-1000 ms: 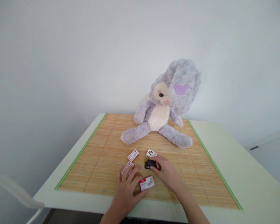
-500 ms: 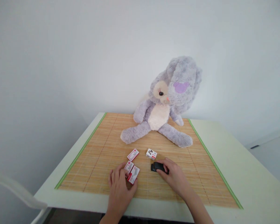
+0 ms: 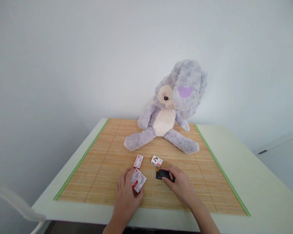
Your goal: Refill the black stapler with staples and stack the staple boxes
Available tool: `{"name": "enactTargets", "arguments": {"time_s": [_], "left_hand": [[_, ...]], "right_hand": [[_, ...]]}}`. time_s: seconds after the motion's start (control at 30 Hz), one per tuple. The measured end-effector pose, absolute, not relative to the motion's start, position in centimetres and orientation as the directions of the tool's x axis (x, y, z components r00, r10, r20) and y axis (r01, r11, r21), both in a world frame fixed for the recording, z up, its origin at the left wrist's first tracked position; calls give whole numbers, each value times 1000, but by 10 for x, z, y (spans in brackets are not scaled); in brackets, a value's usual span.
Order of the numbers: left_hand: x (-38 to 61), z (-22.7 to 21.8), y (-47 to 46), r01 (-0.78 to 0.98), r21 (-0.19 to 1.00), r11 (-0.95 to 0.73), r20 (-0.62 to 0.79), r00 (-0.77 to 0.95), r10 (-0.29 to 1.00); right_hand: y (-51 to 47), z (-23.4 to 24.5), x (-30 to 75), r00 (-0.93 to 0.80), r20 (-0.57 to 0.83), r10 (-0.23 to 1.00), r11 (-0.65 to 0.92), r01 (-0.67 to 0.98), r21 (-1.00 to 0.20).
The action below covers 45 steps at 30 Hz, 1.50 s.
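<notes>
My left hand is curled round two small red-and-white staple boxes lying side by side on the mat, with the thumb at their near edge and the fingers along their left side. My right hand grips a small black stapler by its right end; the stapler's other end points left. Just beyond the pair of boxes lies a single red-and-white box, touched by neither hand. Farther right, past the stapler, sits a white box with a stapler picture.
A grey plush rabbit sits at the back of the bamboo mat, its legs spread towards me. The mat has green edges and lies on a pale table. A white curved bar shows at the lower left.
The single red-and-white box has turned to stand straighter, and the pair beside my left hand has shifted slightly. My right hand keeps its hold on the stapler. The whole view has moved a little.
</notes>
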<state>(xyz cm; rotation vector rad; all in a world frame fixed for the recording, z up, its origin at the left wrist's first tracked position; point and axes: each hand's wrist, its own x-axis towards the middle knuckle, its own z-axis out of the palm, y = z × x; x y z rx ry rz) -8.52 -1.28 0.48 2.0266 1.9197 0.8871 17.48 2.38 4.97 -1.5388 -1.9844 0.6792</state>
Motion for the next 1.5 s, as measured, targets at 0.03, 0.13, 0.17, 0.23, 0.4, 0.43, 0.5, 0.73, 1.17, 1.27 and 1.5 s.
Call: {"name": "enactTargets", "arguments": {"time_s": [0.03,0.13,0.17,0.23,0.4,0.43,0.5,0.73,1.17,1.27,1.5], "left_hand": [[-84,7,-12,840,533,-107,261,-43,964],[-82,10,-10,867,496,-39,244,-96,965],[-81,11,-9,875,482,-28,247,-105,963],[-80,11,-6,888,459,-31,255,-98,962],[-75,9,3,902,423,-90,281,-35,959],[-73,9,4,905,415,-97,287,-29,958],[-70,9,6,910,398,-113,292,-9,956],[-68,3,8,915,377,-144,309,22,951],[-149,2,9,946,309,92,277,-182,943],[-171,1,9,953,287,98,272,-179,945],[-184,-1,8,956,270,116,259,-188,948]], "right_hand": [[24,49,175,-202,108,973,221,705,-674],[24,47,175,-188,112,976,213,700,-681],[24,46,175,-186,113,976,213,697,-685],[23,46,175,-190,114,975,216,692,-689],[23,48,175,-191,117,975,219,696,-684],[23,48,175,-192,118,974,220,696,-683],[23,48,175,-192,118,974,220,694,-686],[24,45,174,-176,142,974,225,698,-680],[23,48,174,-177,113,978,205,691,-693],[23,48,174,-175,118,977,208,693,-690],[22,49,174,-179,107,978,203,688,-697]]}}
